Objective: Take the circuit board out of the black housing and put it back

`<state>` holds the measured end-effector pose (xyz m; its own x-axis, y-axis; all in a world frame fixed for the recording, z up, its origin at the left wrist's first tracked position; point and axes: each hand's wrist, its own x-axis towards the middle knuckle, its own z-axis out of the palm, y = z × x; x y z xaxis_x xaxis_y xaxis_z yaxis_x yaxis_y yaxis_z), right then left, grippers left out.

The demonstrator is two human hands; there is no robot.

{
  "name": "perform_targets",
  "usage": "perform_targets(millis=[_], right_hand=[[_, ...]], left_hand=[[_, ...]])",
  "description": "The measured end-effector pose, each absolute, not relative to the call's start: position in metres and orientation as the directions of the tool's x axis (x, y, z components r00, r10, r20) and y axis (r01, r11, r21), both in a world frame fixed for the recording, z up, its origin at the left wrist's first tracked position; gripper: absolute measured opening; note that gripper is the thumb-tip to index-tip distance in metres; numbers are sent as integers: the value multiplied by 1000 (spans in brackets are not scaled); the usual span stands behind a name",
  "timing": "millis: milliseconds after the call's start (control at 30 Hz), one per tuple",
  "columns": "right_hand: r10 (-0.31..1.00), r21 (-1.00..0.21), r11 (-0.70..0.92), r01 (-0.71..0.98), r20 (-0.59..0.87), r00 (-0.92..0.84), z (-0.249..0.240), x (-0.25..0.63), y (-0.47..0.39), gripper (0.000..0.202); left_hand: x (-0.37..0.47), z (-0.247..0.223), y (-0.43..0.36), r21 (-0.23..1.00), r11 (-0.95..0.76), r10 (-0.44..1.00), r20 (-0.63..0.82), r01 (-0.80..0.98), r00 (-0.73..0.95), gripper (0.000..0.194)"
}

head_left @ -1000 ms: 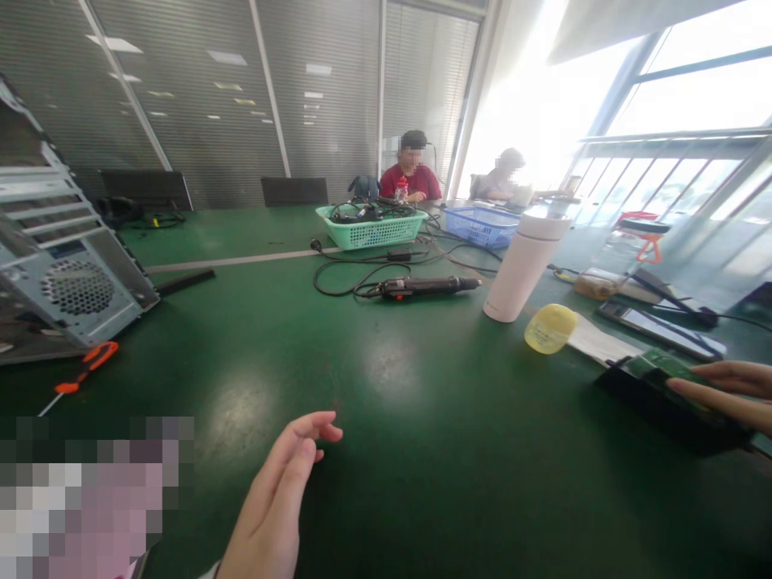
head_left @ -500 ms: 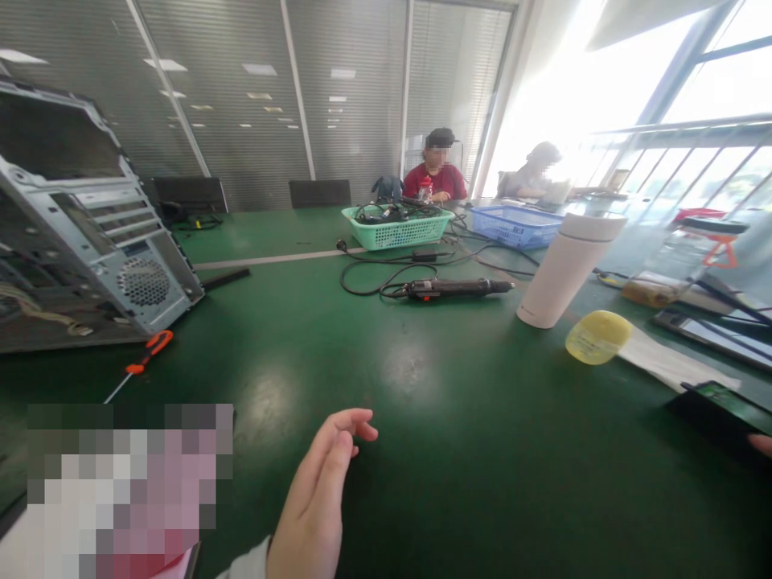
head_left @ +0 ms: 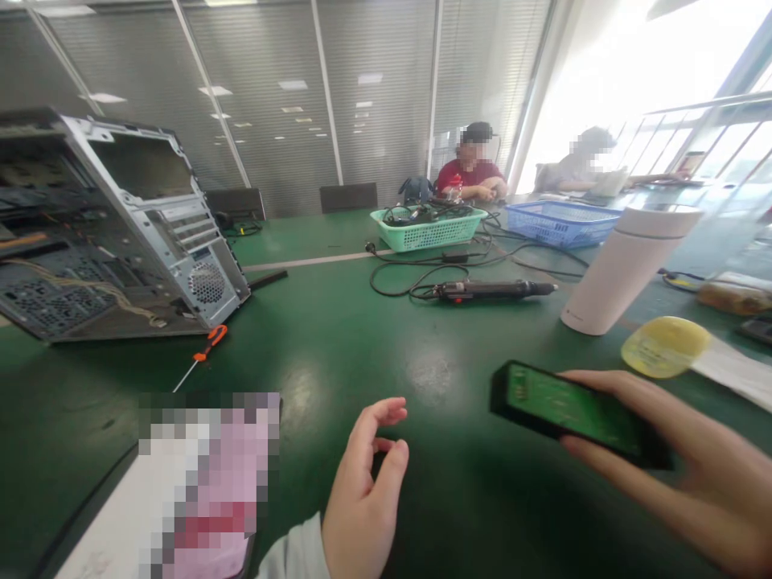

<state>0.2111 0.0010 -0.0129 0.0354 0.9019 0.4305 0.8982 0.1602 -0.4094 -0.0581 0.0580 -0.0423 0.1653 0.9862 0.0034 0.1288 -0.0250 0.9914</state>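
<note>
My right hand [head_left: 681, 466] is closed round the sides of a black box-like device [head_left: 579, 410] with a green, lit-looking top face, held at the right over the green table [head_left: 458, 507]. At the lower middle, my left hand [head_left: 371, 482] holds nothing; its fingers are curved and the thumb stands apart from them. A blurred-out pink and white flat item [head_left: 229, 482] lies to the left of my left hand. Between the hands and the far baskets rests a black electric screwdriver [head_left: 494, 290] with its cable.
An open metal computer case [head_left: 205, 241] stands at the left, with an orange-handled screwdriver [head_left: 211, 342] before it. Farther off are a green basket [head_left: 431, 233] of cables and a blue basket [head_left: 560, 225]. A pale tumbler [head_left: 627, 265] stands near a yellow container [head_left: 663, 347]. Two people sit beyond.
My right hand has come in from the right edge, carrying the black and green device. My left thumb has spread from the fingers. The view has turned left, showing more of the case.
</note>
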Motion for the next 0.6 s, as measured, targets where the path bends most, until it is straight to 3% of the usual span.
perform_targets(millis=[33, 200, 433, 600], right_hand=[[906, -396, 294, 870, 406, -121, -10, 189, 10, 39], [892, -582, 417, 698, 410, -191, -15, 114, 38, 24], [877, -677, 451, 582, 457, -148, -42, 121, 42, 42], [901, -769, 432, 471, 342, -267, -33, 130, 44, 27]], left_hand=[[-57, -40, 57, 993, -19, 988, 2, 112, 154, 40], [-56, -36, 55, 999, 21, 984, -27, 35, 178, 63], [-60, -51, 58, 999, 30, 976, -35, 24, 217, 53], [-58, -50, 61, 999, 33, 987, -35, 16, 157, 56]])
